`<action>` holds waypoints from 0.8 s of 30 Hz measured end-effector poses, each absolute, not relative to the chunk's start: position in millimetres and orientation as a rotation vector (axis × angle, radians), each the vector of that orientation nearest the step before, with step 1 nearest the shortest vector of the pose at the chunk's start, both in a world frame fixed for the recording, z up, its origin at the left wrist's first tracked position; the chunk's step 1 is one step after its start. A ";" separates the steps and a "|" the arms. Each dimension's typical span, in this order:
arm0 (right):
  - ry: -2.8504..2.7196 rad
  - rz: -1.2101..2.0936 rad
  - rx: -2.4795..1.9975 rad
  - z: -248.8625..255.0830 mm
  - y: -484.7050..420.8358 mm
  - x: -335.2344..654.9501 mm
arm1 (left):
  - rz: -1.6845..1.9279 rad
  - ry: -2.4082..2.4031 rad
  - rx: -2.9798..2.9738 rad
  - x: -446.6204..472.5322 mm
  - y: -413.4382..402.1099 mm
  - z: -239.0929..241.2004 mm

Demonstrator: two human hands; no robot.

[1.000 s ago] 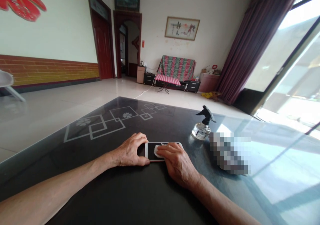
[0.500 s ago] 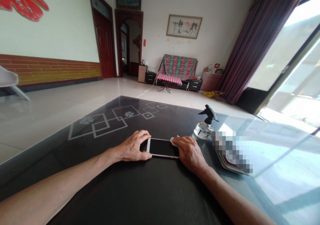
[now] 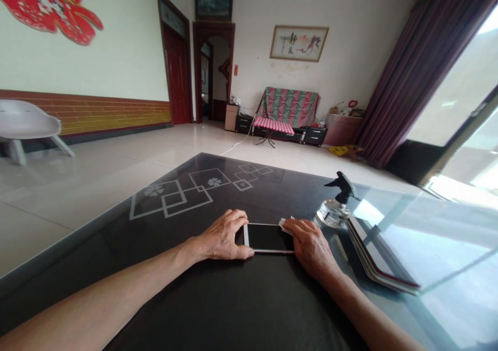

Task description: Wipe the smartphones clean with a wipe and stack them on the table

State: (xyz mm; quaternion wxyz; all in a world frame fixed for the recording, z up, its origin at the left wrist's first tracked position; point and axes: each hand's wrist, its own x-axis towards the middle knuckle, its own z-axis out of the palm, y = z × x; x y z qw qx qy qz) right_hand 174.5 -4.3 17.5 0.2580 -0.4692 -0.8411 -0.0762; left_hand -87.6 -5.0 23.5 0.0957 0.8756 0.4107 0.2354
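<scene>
A white-edged smartphone with a dark screen lies flat on the black table. Fingers and thumb of my left hand grip its left end by the two long edges. Over the right end rests my right hand, closed on a white tissue that pokes out past its fingertips against the phone's far right corner. Most of the tissue is hidden under that hand. Just beyond my right hand stands a clear spray bottle with a black trigger head.
A stack of books or notebooks lies right of the spray bottle. Pale squares and flowers decorate the table's far left part. A white chair stands on the tiled floor at left; a cloth-covered bench is by the far wall.
The view has turned slightly left, so everything sits further right and a little lower in the picture. Both hands keep the same hold on the phone and tissue.
</scene>
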 end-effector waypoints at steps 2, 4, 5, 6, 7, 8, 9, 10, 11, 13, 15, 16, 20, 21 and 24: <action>-2.278 -0.217 -1.283 16.4 -4.0 175.1 | 0.674 1.228 2.613 -87.0 -5.5 22.9; -2.275 -0.228 -1.291 14.9 -3.6 176.0 | 0.641 1.237 2.639 -86.8 -6.0 22.0; -2.272 -0.233 -1.293 14.2 -3.5 176.4 | 0.626 1.240 2.656 -86.8 -6.4 21.7; -2.270 -0.237 -1.292 13.7 -3.3 176.8 | 0.613 1.242 2.674 -86.7 -6.9 21.6; -2.269 -0.238 -1.288 13.3 -3.1 177.1 | 0.600 1.243 2.692 -86.4 -7.5 21.9; -2.268 -0.237 -1.284 13.1 -2.9 177.2 | 0.588 1.240 2.708 -85.8 -8.0 22.6; -2.266 -0.235 -1.280 13.0 -2.6 177.2 | 0.575 1.233 2.722 -84.9 -8.4 23.7; -2.265 -0.231 -1.278 13.0 -2.2 177.0 | 0.561 1.221 2.732 -83.5 -8.6 25.0; -2.266 -0.226 -1.278 13.0 -1.8 176.8 | 0.546 1.206 2.741 -81.7 -8.5 26.3; -2.262 -0.221 -1.287 12.9 -1.1 176.5 | 0.543 1.196 2.737 -77.1 -7.4 28.2; -2.247 -0.224 -1.297 12.7 -0.6 176.5 | 0.584 1.225 2.699 -72.0 -5.1 28.6; -2.234 -0.228 -1.300 12.7 -0.5 176.6 | 0.617 1.244 2.670 -69.7 -3.6 28.2; -2.219 -0.241 -1.289 13.4 -0.7 177.1 | 0.684 1.285 2.553 -64.1 2.3 26.2; -2.223 -0.241 -1.289 13.8 -0.9 177.0 | 0.676 1.291 2.531 -63.5 3.5 26.1; -2.228 -0.238 -1.311 15.6 -1.6 176.0 | 0.644 1.295 2.505 -63.4 4.8 26.7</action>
